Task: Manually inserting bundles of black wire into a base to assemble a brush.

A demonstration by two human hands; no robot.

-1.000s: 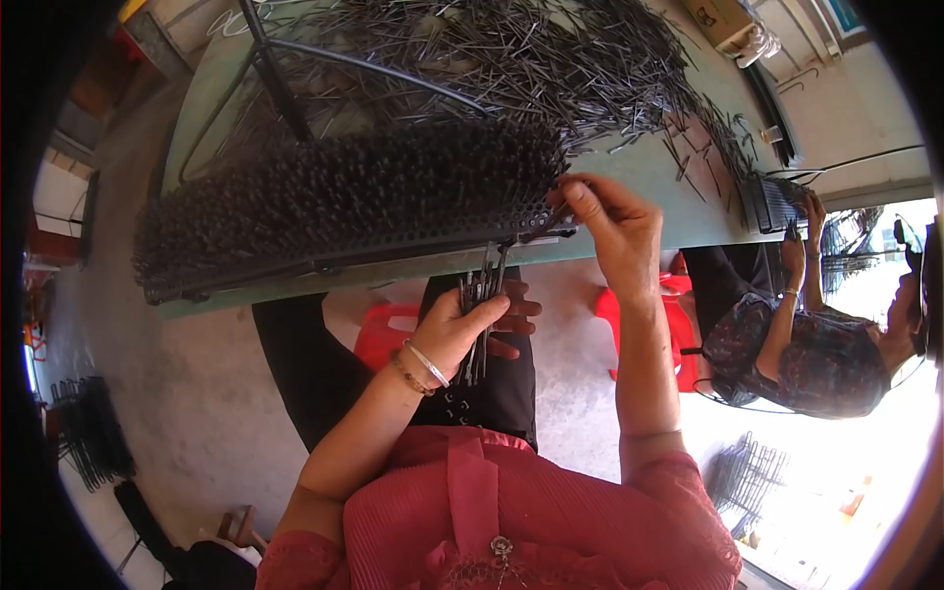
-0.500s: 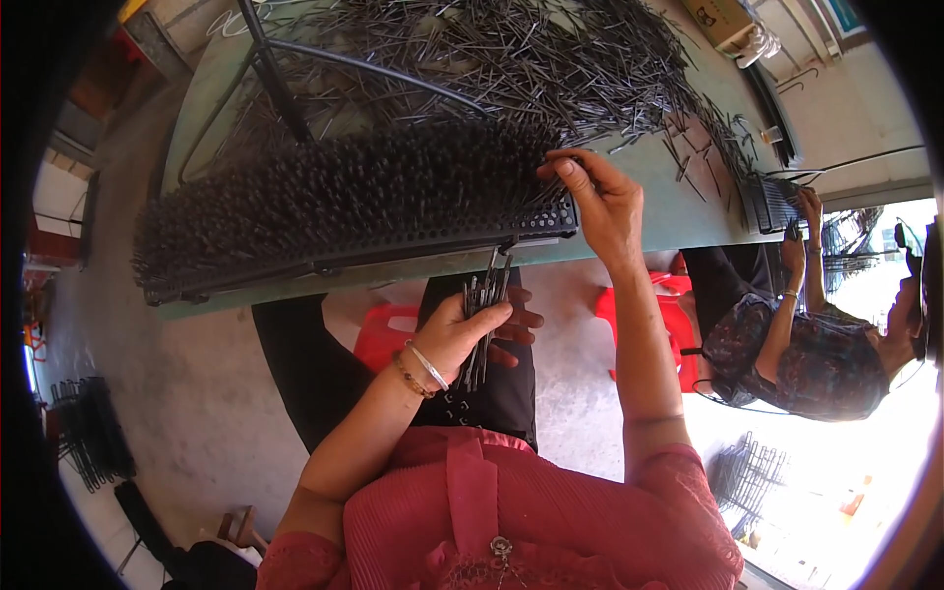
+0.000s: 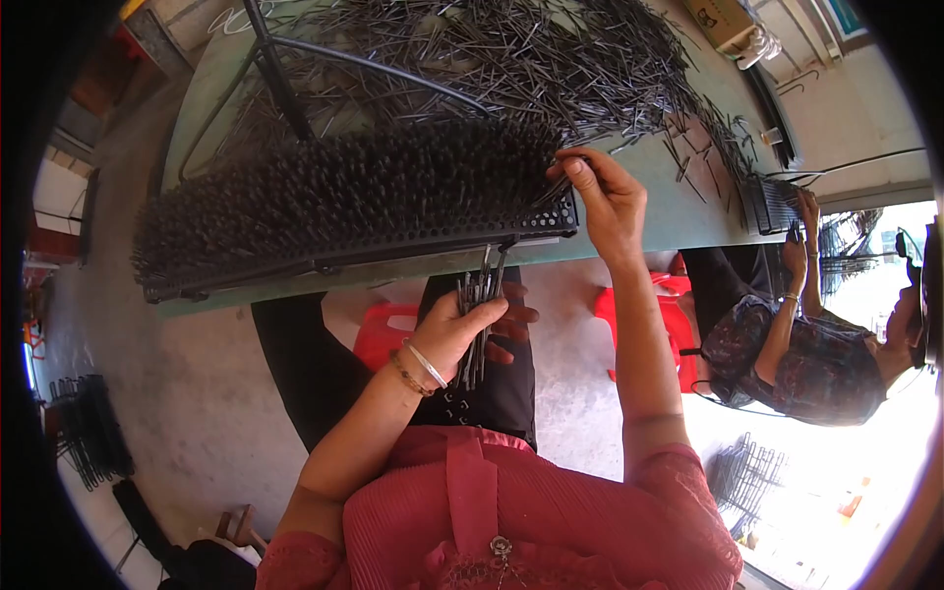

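My left hand (image 3: 470, 329) is closed around a bundle of thin dark rods (image 3: 479, 290), held upright below the table edge. A long black perforated rack (image 3: 433, 236) lies along the near edge, its holes densely filled with standing dark rods (image 3: 344, 177). At the rack's right end, my right hand (image 3: 605, 192) pinches a thin rod, its fingertips among the last standing ones. A few round holes (image 3: 553, 220) there show no rod in them. The exact seat of the pinched rod is hidden by the fingers.
A large heap of loose rods (image 3: 492, 59) covers the table (image 3: 678, 211) beyond the rack. A black metal frame (image 3: 280, 88) rises at the left. To the right, another person (image 3: 796, 344) handles a smaller rack (image 3: 772, 202). Red stools (image 3: 649, 324) stand below.
My right hand has shifted slightly to the right at the rack's end. The left hand with its bundle has moved only a little.
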